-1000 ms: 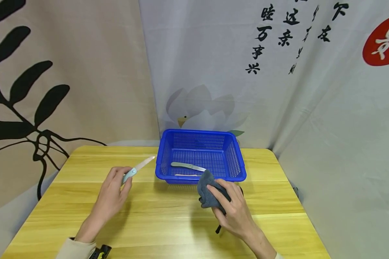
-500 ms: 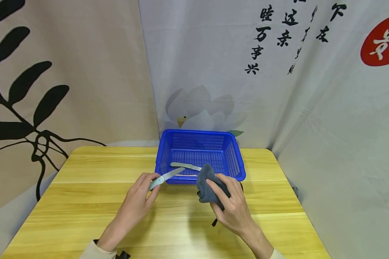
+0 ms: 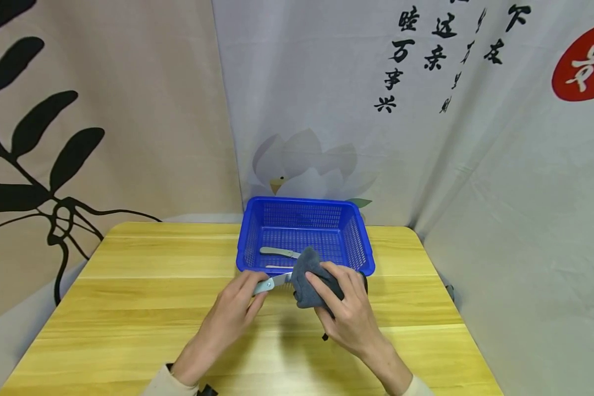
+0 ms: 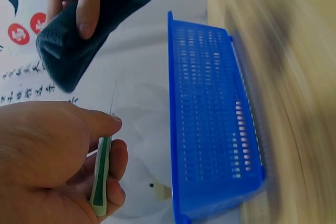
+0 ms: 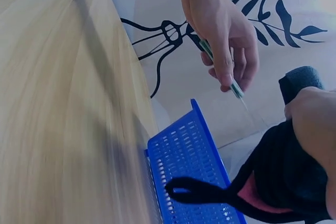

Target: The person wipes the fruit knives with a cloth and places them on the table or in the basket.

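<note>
My left hand (image 3: 230, 308) grips a folding knife (image 3: 264, 286) by its light blue handle, blade out and pointing right. My right hand (image 3: 352, 316) holds a bunched dark grey cloth (image 3: 309, 286), fingers over its top. In the head view the blade's front part is hidden at the cloth's left side; whether they touch I cannot tell. A black loop (image 5: 194, 190) and a pink patch (image 5: 254, 192) show at the cloth in the right wrist view. Behind both hands, the blue basket (image 3: 360, 247) contains another folding knife (image 3: 278, 252) and a thin pale item (image 3: 279, 267).
The basket stands near the back of the wooden table (image 3: 153, 308). Printed fabric (image 3: 178, 110) hangs behind and on the right side. A dark band piece (image 3: 208, 390) shows by the left sleeve.
My left hand has carried the knife rightwards from beside the basket to the cloth. The right hand and cloth have shifted slightly left and up.
</note>
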`<state>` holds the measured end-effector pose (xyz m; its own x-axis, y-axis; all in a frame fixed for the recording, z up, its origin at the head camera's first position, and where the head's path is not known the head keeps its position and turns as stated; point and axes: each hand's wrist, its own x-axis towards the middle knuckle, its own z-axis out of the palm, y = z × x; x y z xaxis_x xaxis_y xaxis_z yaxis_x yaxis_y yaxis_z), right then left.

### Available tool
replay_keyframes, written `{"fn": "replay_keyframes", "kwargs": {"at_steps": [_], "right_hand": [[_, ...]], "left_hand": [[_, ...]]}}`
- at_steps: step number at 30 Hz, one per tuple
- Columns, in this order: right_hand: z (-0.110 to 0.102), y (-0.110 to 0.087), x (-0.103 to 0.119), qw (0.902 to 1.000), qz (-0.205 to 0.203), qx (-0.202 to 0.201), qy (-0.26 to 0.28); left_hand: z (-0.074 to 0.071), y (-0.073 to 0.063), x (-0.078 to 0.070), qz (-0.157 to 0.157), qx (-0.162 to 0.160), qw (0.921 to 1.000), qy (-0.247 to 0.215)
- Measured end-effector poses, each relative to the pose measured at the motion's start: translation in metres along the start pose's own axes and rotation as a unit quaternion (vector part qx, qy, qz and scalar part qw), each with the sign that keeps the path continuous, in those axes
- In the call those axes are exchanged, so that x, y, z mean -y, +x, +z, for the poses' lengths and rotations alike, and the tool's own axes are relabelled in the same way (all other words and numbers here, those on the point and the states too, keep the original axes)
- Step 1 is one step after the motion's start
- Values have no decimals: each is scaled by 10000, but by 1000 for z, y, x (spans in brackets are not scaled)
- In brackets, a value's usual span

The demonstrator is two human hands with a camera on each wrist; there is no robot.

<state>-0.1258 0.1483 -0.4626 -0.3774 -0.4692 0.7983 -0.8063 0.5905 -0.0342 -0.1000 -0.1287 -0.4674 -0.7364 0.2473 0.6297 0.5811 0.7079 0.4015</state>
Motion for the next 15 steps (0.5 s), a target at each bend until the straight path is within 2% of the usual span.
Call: {"fn": "replay_keyframes", "kwargs": {"at_steps": [7,15], "right_hand": [[7,-1,9,9979,-235,441,-415],[15,-1,18,9911,-487,741,-997]], "left_hand": [[6,2,-6,194,88,9997,137],[7,3,-13,343,148,9989,289]]}}
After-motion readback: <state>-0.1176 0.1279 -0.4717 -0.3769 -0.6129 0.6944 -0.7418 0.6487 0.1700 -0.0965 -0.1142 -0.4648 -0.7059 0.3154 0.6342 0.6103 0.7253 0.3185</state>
